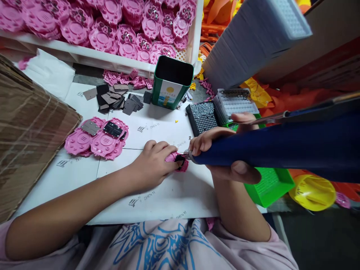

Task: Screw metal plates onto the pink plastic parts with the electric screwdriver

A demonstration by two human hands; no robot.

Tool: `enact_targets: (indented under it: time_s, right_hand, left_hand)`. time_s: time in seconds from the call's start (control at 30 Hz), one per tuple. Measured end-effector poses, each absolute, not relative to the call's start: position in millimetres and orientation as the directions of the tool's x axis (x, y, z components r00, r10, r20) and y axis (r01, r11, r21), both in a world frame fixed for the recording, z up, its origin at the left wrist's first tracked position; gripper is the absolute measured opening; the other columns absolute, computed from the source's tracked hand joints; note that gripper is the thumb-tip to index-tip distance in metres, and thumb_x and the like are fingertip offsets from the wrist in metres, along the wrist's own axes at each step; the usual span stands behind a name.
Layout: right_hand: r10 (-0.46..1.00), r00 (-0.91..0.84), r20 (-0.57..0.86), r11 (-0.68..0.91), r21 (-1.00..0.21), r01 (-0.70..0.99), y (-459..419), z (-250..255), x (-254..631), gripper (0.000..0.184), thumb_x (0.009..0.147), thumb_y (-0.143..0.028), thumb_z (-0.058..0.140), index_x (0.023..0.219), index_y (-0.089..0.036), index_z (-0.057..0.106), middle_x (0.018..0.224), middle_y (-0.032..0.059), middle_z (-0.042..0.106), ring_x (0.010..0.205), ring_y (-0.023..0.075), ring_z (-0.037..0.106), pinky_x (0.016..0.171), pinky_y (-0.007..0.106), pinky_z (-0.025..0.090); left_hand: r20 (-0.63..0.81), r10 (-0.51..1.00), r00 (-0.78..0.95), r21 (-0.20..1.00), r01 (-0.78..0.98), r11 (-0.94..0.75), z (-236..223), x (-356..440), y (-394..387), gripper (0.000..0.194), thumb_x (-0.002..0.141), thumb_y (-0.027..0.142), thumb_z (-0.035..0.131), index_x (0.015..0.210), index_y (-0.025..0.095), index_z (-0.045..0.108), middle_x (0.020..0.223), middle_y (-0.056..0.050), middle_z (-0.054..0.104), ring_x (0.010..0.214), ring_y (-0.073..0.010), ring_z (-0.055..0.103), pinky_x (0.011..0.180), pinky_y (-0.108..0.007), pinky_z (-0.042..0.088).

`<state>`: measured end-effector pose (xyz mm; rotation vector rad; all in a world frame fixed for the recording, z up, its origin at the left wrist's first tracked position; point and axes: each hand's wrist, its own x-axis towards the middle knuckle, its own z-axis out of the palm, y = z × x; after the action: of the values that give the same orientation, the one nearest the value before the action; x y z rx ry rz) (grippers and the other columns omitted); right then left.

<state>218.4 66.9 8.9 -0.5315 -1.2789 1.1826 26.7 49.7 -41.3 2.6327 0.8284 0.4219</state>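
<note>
Okay: I see left fingers [161, 146] pinning pink shell [171, 156], right fingers [206, 140] wrapped round blue tool [281, 144]. Shell likely light, stiff; best held by rim.

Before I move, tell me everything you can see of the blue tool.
The blue tool is long, thick, dark blue and smooth-looking, held roughly level, its far end cut off by the picture's right edge. At its left end, a narrower, metal-looking nose points at the pink piece; whether the tip touches is too small to tell. A thin, metal-looking strip shows along its upper side. The right hand grips it just behind the nose.
</note>
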Motion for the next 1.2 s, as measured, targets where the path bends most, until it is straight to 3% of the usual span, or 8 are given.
enact_targets:
  time_s: [0.2,0.4,0.57,0.7,0.8,0.97,1.2]
  right_hand:
    - [0.899,-0.163,0.406,0.318,-0.863,-0.393,68.9,8.6,225.5,0.051,0.070,-0.043,0.071,0.119,-0.034,0.059,0.071,-0.0016,0.069,0.054,0.0188,0.064,0.053,0.036,0.054]
    - [0.930,0.140,0.339,0.367,-0.878,-0.309,70.4,26.7,243.0,0.041,0.061,-0.049,0.070,0.100,-0.038,0.064,0.059,-0.0054,0.060,0.047,0.0183,0.056,0.052,0.039,0.051]
    - [0.919,0.207,0.336,0.390,-0.854,-0.344,77.0,22.3,249.0,0.029,0.062,-0.043,0.071,0.089,-0.032,0.065,0.057,-0.0050,0.062,0.048,0.0164,0.058,0.052,0.034,0.052]
    - [0.910,0.222,0.349,0.411,-0.827,-0.384,82.5,11.8,250.9,0.031,0.063,-0.039,0.068,0.092,-0.029,0.063,0.056,-0.0053,0.064,0.046,0.0150,0.058,0.050,0.031,0.053]
    - [0.911,0.226,0.347,0.411,-0.823,-0.394,83.6,6.9,252.9,0.036,0.065,-0.040,0.068,0.098,-0.028,0.061,0.059,-0.0055,0.064,0.048,0.0141,0.060,0.052,0.030,0.053]
    - [0.921,0.226,0.318,0.385,-0.834,-0.395,84.5,2.0,253.4,0.045,0.065,-0.041,0.072,0.105,-0.026,0.059,0.061,-0.0055,0.062,0.049,0.0154,0.062,0.054,0.033,0.054]
    - [0.928,0.203,0.312,0.370,-0.834,-0.409,85.9,1.5,250.1,0.051,0.064,-0.044,0.073,0.107,-0.023,0.058,0.061,-0.0053,0.061,0.048,0.0162,0.061,0.051,0.033,0.051]
  left_hand:
    - [0.162,0.575,0.802,0.431,0.466,-0.773,-40.9,24.3,52.3,0.027,0.097,0.025,0.049,0.116,0.027,0.069,0.131,-0.013,0.058,0.115,-0.0312,0.049,0.087,-0.046,0.033]
    - [0.218,0.563,0.797,0.406,0.450,-0.795,-41.2,21.7,51.7,0.027,0.099,0.024,0.046,0.114,0.026,0.069,0.128,-0.013,0.061,0.117,-0.0303,0.049,0.090,-0.047,0.033]
    - [0.199,0.637,0.745,0.396,0.534,-0.748,-27.7,20.2,48.1,0.028,0.098,0.028,0.051,0.122,0.023,0.063,0.124,-0.011,0.063,0.114,-0.0273,0.051,0.091,-0.043,0.036]
    - [0.156,0.826,0.542,0.326,0.761,-0.561,-6.6,4.3,52.6,0.045,0.087,0.039,0.067,0.128,0.023,0.058,0.119,-0.008,0.062,0.112,-0.0254,0.052,0.096,-0.039,0.039]
    - [0.196,0.936,0.293,0.254,0.907,-0.337,4.4,-20.7,53.1,0.051,0.085,0.042,0.068,0.129,0.019,0.057,0.117,-0.011,0.059,0.110,-0.0289,0.051,0.098,-0.043,0.041]
    - [0.318,0.943,-0.101,0.190,0.981,0.041,3.2,-58.8,45.2,0.051,0.087,0.040,0.062,0.128,0.011,0.057,0.117,-0.021,0.058,0.110,-0.0385,0.049,0.095,-0.054,0.041]
    - [0.365,0.907,-0.211,0.175,0.972,0.156,4.2,-58.4,35.7,0.043,0.087,0.037,0.058,0.120,0.011,0.063,0.117,-0.023,0.062,0.108,-0.0406,0.053,0.088,-0.056,0.044]
